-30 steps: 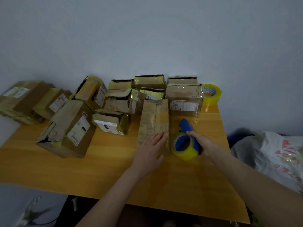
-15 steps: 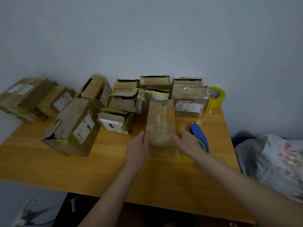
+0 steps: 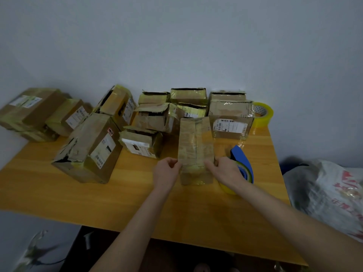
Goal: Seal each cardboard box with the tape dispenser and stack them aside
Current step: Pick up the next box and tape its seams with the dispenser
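A long narrow cardboard box [image 3: 195, 146], wrapped in shiny tape, lies lengthwise in the middle of the wooden table [image 3: 59, 193]. My left hand [image 3: 167, 173] pinches its near left corner and my right hand [image 3: 224, 171] grips its near right corner. The blue tape dispenser [image 3: 242, 163] with its yellow-edged roll lies on the table just right of my right hand, partly hidden behind it. Several other worn, taped boxes crowd the back of the table, among them a large one [image 3: 88, 148] at the left.
A spare roll of yellowish tape [image 3: 263, 113] stands at the back right corner by the wall. More boxes [image 3: 29, 110] are piled at the far left. A white printed sack [image 3: 334, 193] lies on the floor right of the table.
My right hand let go of the tape dispenser and moved left onto the long box. My left hand went from lying flat on the box top to pinching its near left corner.
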The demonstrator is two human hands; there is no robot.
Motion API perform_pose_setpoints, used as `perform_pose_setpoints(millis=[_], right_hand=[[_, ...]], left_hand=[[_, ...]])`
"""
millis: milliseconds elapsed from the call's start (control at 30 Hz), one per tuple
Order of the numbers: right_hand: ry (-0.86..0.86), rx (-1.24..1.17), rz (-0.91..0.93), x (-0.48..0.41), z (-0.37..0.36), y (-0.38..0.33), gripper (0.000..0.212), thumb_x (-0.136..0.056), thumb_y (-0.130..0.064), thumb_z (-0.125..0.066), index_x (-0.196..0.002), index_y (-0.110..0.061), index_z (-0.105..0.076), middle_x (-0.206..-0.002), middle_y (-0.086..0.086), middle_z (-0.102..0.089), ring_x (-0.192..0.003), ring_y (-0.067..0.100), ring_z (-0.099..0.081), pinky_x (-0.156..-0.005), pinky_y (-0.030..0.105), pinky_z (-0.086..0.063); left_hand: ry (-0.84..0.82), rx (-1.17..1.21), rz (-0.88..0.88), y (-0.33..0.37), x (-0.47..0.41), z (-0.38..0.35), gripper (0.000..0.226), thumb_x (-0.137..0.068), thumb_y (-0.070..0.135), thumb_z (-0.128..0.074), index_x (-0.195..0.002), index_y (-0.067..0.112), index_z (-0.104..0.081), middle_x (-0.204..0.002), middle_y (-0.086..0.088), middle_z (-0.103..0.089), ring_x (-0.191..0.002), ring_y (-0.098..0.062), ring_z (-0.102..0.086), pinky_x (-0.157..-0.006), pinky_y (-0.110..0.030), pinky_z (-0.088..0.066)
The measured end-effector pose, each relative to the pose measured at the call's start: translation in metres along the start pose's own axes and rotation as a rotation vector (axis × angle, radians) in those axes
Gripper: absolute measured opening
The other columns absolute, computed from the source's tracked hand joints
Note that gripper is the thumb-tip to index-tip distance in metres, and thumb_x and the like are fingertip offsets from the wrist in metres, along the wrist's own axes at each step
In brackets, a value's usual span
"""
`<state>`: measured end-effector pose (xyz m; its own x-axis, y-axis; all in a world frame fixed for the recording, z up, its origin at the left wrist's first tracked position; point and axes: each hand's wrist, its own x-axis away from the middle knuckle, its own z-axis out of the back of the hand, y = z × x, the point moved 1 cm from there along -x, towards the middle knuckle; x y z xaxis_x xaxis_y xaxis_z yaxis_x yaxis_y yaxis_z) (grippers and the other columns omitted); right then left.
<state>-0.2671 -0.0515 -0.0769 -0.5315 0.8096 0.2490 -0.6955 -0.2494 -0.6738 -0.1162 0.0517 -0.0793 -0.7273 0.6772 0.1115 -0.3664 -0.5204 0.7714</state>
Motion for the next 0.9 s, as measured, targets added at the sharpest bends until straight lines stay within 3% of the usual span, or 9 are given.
perform_pose_setpoints(millis=[167, 267, 367, 500, 633, 700, 767, 833, 900], right_hand=[[-0.014, -0.132, -0.035, 0.001, -0.004, -0.003, 0.021, -0.099, -0.024, -0.052, -0.090, -0.008, -0.060, -0.077, 0.007, -0.067, -0.067, 0.019, -0.066, -0.062, 0.031, -0.057], [-0.033, -0.374, -0.078, 0.003, -0.006, 0.002, 0.012, -0.096, -0.012, -0.057, -0.105, -0.006, -0.063, -0.072, 0.004, -0.065, -0.059, 0.015, -0.063, -0.053, 0.021, -0.056], [0.003, -0.418, -0.075, 0.004, -0.011, 0.007, 0.020, -0.093, -0.007, -0.060, -0.113, -0.004, -0.062, -0.066, 0.001, -0.063, -0.052, 0.011, -0.060, -0.048, 0.016, -0.052], [0.054, -0.120, 0.024, -0.001, -0.013, 0.013, 0.023, -0.089, -0.019, -0.067, -0.111, -0.011, -0.063, -0.062, -0.006, -0.061, -0.052, 0.006, -0.059, -0.051, 0.021, -0.052], [0.053, 0.359, 0.023, -0.002, -0.009, 0.021, 0.056, -0.078, -0.054, -0.071, -0.118, -0.018, -0.056, -0.067, -0.009, -0.050, -0.066, 0.013, -0.055, -0.052, 0.023, -0.041], [0.081, 0.346, 0.032, -0.006, -0.009, 0.020, 0.086, -0.068, -0.063, -0.074, -0.137, -0.024, -0.040, -0.100, -0.001, -0.059, -0.086, 0.018, -0.060, -0.059, 0.026, -0.046], [0.077, 0.257, 0.099, -0.011, -0.010, 0.013, 0.108, -0.064, -0.065, -0.074, -0.149, -0.033, -0.015, -0.130, 0.004, -0.049, -0.104, 0.024, -0.058, -0.072, 0.034, -0.053], [0.040, 0.232, 0.164, -0.016, -0.011, 0.006, 0.103, -0.073, -0.065, -0.067, -0.151, -0.036, -0.008, -0.136, 0.005, -0.050, -0.107, 0.024, -0.059, -0.080, 0.040, -0.056], [0.038, 0.273, 0.191, -0.017, -0.014, 0.005, 0.090, -0.080, -0.064, -0.059, -0.152, -0.034, -0.015, -0.129, 0.005, -0.058, -0.100, 0.022, -0.062, -0.079, 0.038, -0.057]], left_hand=[[-0.037, 0.147, 0.041, -0.006, -0.003, 0.002, 0.013, -0.087, 0.016, -0.068, -0.094, 0.005, -0.067, -0.077, 0.004, -0.064, -0.069, -0.009, -0.065, -0.060, -0.020, -0.057], [-0.060, 0.369, 0.126, -0.009, -0.001, -0.001, 0.017, -0.085, 0.007, -0.069, -0.100, -0.001, -0.067, -0.080, -0.006, -0.069, -0.068, -0.011, -0.070, -0.062, -0.019, -0.057], [-0.022, 0.473, 0.143, -0.011, 0.003, -0.009, 0.020, -0.086, 0.006, -0.067, -0.107, 0.003, -0.064, -0.079, -0.005, -0.068, -0.067, -0.009, -0.070, -0.063, -0.017, -0.056], [0.036, 0.278, -0.070, -0.018, 0.006, -0.012, 0.032, -0.088, 0.009, -0.065, -0.120, 0.009, -0.062, -0.081, -0.007, -0.064, -0.072, -0.017, -0.068, -0.065, -0.025, -0.059], [0.020, -0.075, -0.337, -0.022, 0.002, -0.002, 0.043, -0.080, 0.019, -0.074, -0.120, 0.011, -0.060, -0.091, 0.004, -0.057, -0.076, -0.007, -0.056, -0.071, -0.019, -0.051], [-0.033, -0.146, -0.372, -0.021, -0.002, -0.001, 0.058, -0.075, 0.028, -0.078, -0.125, 0.013, -0.054, -0.109, 0.005, -0.053, -0.094, -0.007, -0.055, -0.084, -0.019, -0.049], [-0.106, -0.081, -0.338, -0.015, -0.005, -0.005, 0.073, -0.076, 0.032, -0.076, -0.138, 0.016, -0.042, -0.131, 0.002, -0.049, -0.118, -0.012, -0.050, -0.100, -0.028, -0.044], [-0.194, -0.063, -0.309, -0.010, -0.008, -0.012, 0.081, -0.082, 0.032, -0.070, -0.149, 0.021, -0.025, -0.144, 0.001, -0.043, -0.130, -0.015, -0.043, -0.107, -0.038, -0.040], [-0.222, -0.143, -0.307, -0.009, -0.011, -0.017, 0.083, -0.088, 0.033, -0.064, -0.152, 0.024, -0.013, -0.146, -0.003, -0.043, -0.131, -0.019, -0.043, -0.107, -0.041, -0.041]])
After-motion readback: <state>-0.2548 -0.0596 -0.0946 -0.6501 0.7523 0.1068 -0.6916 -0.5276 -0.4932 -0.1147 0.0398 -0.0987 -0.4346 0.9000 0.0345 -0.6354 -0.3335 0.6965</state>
